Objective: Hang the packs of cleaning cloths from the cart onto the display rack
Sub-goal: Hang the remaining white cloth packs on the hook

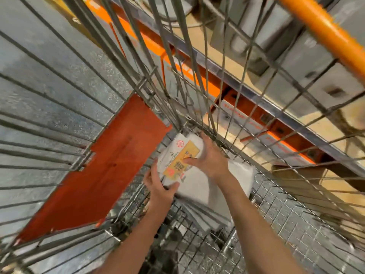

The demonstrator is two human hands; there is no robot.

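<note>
A white pack of cleaning cloths [177,153] with a yellow label lies on top of a stack of white packs [199,186] in the far corner of the wire cart [280,212]. My left hand [160,184] grips the top pack's near left edge, thumb over the top. My right hand [209,157] presses on its right side, fingers curled across the yellow label. Both forearms reach down into the cart. The display rack is not in view.
Tall wire walls [122,62] enclose the cart on all sides. An orange handle bar [324,30] crosses the top right. Beyond the wire are orange shelf beams [233,91], an orange floor patch [110,169] and grey concrete floor.
</note>
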